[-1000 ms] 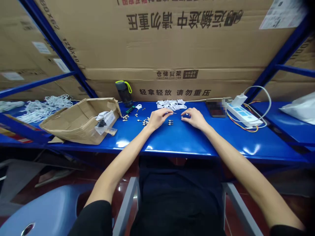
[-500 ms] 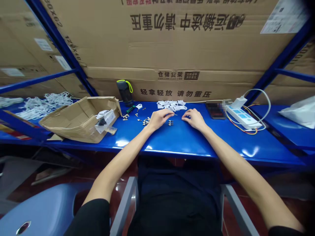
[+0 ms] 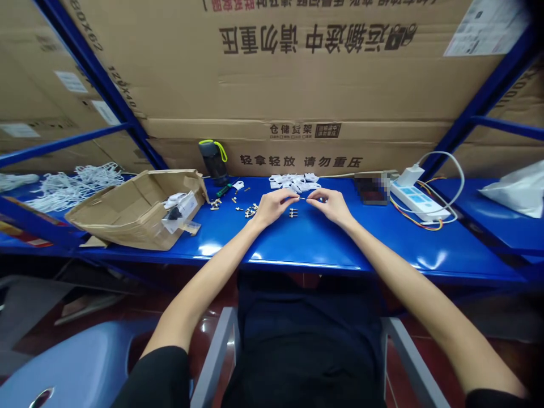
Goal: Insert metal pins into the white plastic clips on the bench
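Observation:
My left hand (image 3: 274,206) is closed in a pinch on a small, thin, light-coloured pin (image 3: 302,198) just above the blue table. My right hand (image 3: 332,206) meets it from the other side, thumb and forefinger pinched at the pin's right end. Below the fingertips lies a little row of small dark-and-light pins (image 3: 293,213). A loose heap of similar small parts (image 3: 251,211) sits left of my left hand. Behind both hands are several flat white pieces (image 3: 294,182). What exactly the pin is made of is too small to tell.
An open cardboard box (image 3: 123,209) stands on the left, white cords (image 3: 80,184) beyond it. A dark bottle (image 3: 213,161) and a green-handled tool (image 3: 224,190) are at the back. A dark device (image 3: 372,188) and a power strip (image 3: 419,199) with cables lie right.
My right hand has moved left, and its fingertips now reach the pin. My left hand stays in about the same place, still pinching the pin.

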`<state>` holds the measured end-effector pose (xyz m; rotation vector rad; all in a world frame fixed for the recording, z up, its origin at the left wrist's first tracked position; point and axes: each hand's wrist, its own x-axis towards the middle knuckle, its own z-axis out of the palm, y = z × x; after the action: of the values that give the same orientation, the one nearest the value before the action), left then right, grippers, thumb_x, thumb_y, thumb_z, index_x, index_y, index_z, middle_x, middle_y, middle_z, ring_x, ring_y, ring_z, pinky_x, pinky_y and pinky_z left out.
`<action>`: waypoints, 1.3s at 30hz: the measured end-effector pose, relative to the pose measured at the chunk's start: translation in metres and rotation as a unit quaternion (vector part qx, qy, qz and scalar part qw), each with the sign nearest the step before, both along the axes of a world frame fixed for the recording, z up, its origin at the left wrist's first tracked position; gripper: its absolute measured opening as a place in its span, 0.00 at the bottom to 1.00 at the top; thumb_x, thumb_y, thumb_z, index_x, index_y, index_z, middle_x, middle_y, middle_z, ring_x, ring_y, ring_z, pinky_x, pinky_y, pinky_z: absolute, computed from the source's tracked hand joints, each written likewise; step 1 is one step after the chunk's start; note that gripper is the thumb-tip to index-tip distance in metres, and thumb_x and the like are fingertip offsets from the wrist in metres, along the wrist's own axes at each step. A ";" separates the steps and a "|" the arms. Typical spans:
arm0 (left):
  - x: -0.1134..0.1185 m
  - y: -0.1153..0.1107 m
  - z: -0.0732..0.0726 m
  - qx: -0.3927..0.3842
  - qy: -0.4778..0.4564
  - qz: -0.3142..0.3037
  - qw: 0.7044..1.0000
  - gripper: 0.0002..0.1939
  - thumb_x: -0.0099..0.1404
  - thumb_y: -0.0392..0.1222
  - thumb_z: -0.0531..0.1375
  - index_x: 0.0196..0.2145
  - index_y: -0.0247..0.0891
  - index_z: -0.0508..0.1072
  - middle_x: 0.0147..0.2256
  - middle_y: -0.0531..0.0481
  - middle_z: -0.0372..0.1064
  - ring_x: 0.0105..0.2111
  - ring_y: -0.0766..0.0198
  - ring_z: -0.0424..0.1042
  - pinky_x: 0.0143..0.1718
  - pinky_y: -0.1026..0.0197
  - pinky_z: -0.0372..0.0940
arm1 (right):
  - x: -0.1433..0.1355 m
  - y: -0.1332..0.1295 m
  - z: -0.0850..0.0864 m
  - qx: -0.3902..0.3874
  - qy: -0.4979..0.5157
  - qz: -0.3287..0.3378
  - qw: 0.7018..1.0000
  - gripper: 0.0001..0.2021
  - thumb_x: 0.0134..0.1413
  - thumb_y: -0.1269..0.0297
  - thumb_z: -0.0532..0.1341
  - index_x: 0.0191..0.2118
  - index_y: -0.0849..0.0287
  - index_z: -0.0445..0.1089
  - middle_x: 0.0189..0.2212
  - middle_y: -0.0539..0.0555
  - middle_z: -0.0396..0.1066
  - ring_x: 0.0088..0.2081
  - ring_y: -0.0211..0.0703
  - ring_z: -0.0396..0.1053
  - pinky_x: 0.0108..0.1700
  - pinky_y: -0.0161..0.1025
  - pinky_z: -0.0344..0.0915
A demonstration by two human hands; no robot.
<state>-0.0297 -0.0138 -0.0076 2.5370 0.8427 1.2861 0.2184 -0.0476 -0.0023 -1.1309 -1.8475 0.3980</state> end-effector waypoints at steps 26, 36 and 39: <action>0.002 0.000 0.001 -0.014 -0.033 -0.014 0.999 0.19 0.77 0.59 0.63 0.45 0.42 0.86 0.43 0.47 0.85 0.39 0.59 0.81 0.44 0.57 0.73 | -0.005 0.000 -0.001 -0.027 0.125 0.018 0.992 0.17 0.57 0.44 0.73 0.39 0.53 0.86 0.41 0.56 0.86 0.47 0.59 0.83 0.55 0.53 0.77; 0.005 -0.001 0.002 -0.050 -0.062 -0.024 0.997 0.20 0.75 0.60 0.65 0.44 0.40 0.86 0.42 0.47 0.85 0.39 0.59 0.81 0.41 0.58 0.73 | -0.010 -0.005 0.004 -0.018 0.140 0.035 0.989 0.24 0.54 0.36 0.73 0.37 0.55 0.83 0.39 0.57 0.85 0.42 0.55 0.82 0.50 0.51 0.78; 0.006 -0.002 0.002 -0.062 -0.064 -0.017 0.996 0.20 0.75 0.61 0.65 0.43 0.41 0.87 0.42 0.47 0.85 0.39 0.58 0.82 0.41 0.57 0.73 | -0.011 -0.006 0.005 -0.023 0.153 0.045 0.987 0.26 0.52 0.34 0.73 0.37 0.55 0.82 0.39 0.57 0.85 0.42 0.56 0.82 0.52 0.52 0.79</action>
<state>-0.0242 -0.0155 -0.0058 2.3364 0.8210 1.3265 0.2074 -0.0538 0.0023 -0.9583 -1.6283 0.6336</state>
